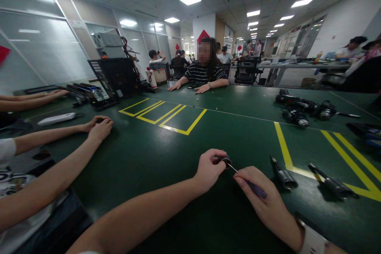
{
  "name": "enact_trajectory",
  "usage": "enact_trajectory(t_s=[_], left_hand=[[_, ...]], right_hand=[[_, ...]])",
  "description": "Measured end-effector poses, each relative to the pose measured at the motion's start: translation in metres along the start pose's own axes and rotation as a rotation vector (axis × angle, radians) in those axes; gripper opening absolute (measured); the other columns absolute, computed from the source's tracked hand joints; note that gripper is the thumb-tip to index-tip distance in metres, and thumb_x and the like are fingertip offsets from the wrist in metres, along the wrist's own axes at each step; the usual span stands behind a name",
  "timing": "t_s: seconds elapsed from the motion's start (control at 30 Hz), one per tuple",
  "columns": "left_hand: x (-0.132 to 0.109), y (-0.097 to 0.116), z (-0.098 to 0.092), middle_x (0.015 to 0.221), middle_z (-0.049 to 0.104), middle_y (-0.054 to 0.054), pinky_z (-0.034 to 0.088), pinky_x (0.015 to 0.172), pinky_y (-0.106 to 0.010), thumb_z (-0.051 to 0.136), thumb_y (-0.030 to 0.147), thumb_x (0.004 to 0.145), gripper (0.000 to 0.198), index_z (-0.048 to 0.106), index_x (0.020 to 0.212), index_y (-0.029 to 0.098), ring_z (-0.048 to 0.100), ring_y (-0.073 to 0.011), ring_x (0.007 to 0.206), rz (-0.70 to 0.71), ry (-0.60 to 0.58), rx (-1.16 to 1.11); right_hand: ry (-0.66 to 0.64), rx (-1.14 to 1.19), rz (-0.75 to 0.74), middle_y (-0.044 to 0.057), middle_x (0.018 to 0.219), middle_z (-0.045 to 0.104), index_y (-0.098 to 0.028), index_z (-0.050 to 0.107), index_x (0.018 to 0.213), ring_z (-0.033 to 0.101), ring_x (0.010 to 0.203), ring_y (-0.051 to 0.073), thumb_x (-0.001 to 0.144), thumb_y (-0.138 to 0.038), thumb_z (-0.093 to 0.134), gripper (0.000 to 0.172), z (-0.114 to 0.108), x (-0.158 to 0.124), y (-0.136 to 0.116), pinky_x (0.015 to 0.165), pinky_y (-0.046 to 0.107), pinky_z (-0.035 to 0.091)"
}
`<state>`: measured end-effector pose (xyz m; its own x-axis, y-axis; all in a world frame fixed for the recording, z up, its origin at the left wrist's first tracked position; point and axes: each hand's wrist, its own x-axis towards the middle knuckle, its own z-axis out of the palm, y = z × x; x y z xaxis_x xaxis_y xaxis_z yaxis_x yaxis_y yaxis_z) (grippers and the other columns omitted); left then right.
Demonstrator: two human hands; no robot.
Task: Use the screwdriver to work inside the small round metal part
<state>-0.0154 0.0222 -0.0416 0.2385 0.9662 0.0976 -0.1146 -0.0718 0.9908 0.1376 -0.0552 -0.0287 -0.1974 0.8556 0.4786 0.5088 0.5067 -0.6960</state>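
Note:
My left hand (210, 168) is closed in a pinch on a small round black part (226, 161) just above the green table (166, 154). My right hand (262, 198) is wrapped round a thin screwdriver with a dark purple handle (255, 187). Its metal tip points up and left into the small part. Both hands are low in the middle of the view, close together.
Two black tools (282, 174) (333, 184) lie right of my hands by yellow floor-tape lines (287, 154). More black devices (300, 111) lie farther right. A neighbour's arms (59, 154) stretch in from the left. A person in a striped shirt (205, 75) sits across.

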Motion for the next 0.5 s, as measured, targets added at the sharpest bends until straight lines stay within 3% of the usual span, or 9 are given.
enact_trajectory(t_s=[0.17, 0.5], left_hand=[[0.0003, -0.0051, -0.0021, 0.098, 0.064, -0.009, 0.053, 0.080, -0.033, 0.057, 0.002, 0.064, 0.020, 0.066, 0.079, 0.012, 0.064, -0.0182, 0.088, 0.090, 0.003, 0.030], [0.0004, -0.0046, -0.0014, 0.099, 0.065, -0.010, 0.052, 0.082, -0.033, 0.056, 0.000, 0.064, 0.019, 0.065, 0.077, 0.011, 0.064, -0.0192, 0.091, 0.083, 0.001, 0.014]], right_hand=[[-0.025, -0.045, -0.031, 0.003, 0.084, 0.063, -0.023, 0.060, 0.092, 0.060, 0.079, 0.018, 0.090, -0.022, 0.047, 0.013, -0.0010, -0.0007, -0.0036, 0.068, 0.033, 0.052], [-0.032, -0.127, -0.065, 0.004, 0.088, 0.064, -0.023, 0.059, 0.096, 0.060, 0.083, 0.020, 0.090, -0.021, 0.047, 0.014, -0.0017, -0.0043, -0.0042, 0.072, 0.036, 0.052]])
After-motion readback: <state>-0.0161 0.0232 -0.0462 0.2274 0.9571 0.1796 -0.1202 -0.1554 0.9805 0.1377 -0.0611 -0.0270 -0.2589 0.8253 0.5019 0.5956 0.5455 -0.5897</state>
